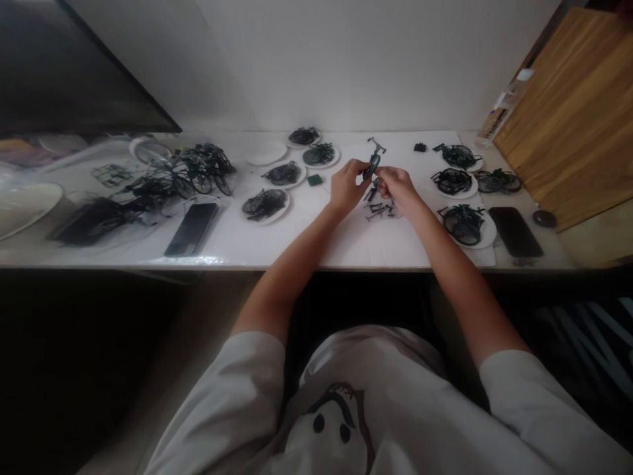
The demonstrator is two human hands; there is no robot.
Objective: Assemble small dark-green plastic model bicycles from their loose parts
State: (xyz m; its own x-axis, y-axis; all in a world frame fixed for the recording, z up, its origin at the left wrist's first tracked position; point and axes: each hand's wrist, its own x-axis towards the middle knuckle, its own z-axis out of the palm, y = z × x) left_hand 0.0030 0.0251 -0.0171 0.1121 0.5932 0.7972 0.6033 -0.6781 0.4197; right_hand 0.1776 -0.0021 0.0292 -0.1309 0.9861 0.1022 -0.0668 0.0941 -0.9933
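Observation:
Both hands meet above the white-covered table, around a small model bicycle part (374, 162) with a handlebar sticking up at its far end. My left hand (349, 183) grips it from the left, fingers closed. On the right, my right hand (397, 187) pinches at its near side, the fingertips partly hidden. Beneath the hands lie several loose dark frame pieces (380, 210). A small green block (314, 180) sits left of my left hand, and a small black block (420, 147) is farther off to the right.
White plates of dark bicycle parts stand on the left (266, 206) and right (465, 224). Assembled model bicycles (198, 168) crowd the left side. Phones lie at left (192, 229) and right (515, 232). A bottle (504, 109) leans by a wooden panel (568, 119).

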